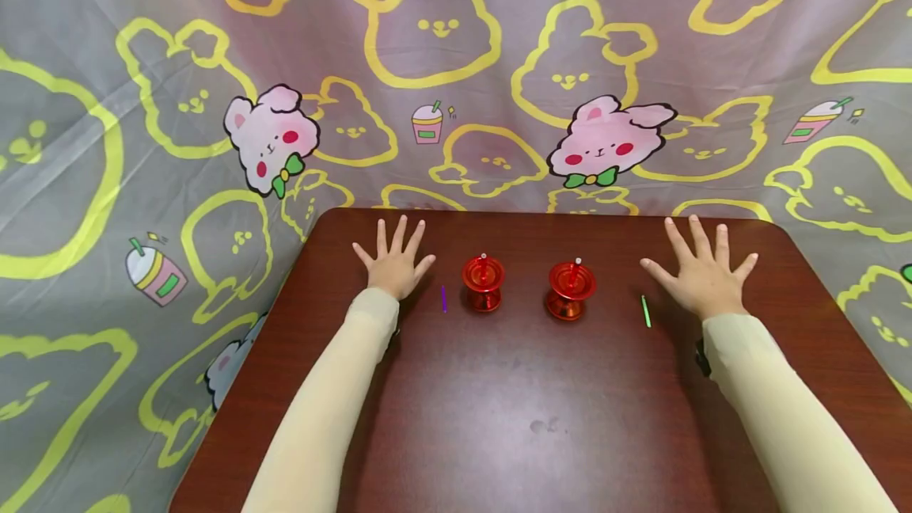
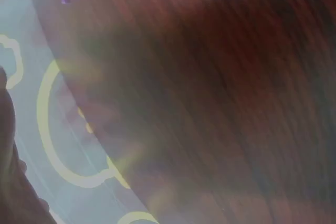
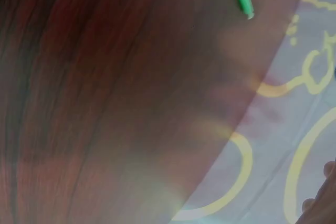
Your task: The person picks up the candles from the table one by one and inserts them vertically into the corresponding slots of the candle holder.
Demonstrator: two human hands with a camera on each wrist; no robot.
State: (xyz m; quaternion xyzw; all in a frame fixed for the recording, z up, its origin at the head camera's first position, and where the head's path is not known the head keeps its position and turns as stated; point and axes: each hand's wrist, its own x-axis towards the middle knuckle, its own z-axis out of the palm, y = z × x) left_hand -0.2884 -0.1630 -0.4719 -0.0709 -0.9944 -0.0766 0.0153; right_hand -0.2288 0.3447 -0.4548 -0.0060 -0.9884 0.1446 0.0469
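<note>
Lying on the table between the left hand [image 1: 394,266] and the nearer goblet-shaped stand is a thin purple stick [image 1: 445,300], pointing roughly away from the person. A slim bright green stick [image 1: 646,311] lies likewise just beside the right hand [image 1: 705,279], on its inner side. Both hands are palm down with fingers and thumb splayed wide; whether the palms touch the wood cannot be told. Between the sticks, a shiny translucent-red goblet-shaped stand [image 1: 484,279] and a matching red footed stand [image 1: 570,283] stand upright, apart from each other, each with a pale-tipped stem rising from its dish. Under everything spreads a glossy reddish-brown wooden table [image 1: 492,450] with rounded far corners. Loose cream sleeves [image 1: 321,402] cover the forearms. Beyond the edges hangs a grey cloth [image 1: 484,109] printed with yellow outlined animals, pink-and-white rabbit heads and drink cups.
</note>
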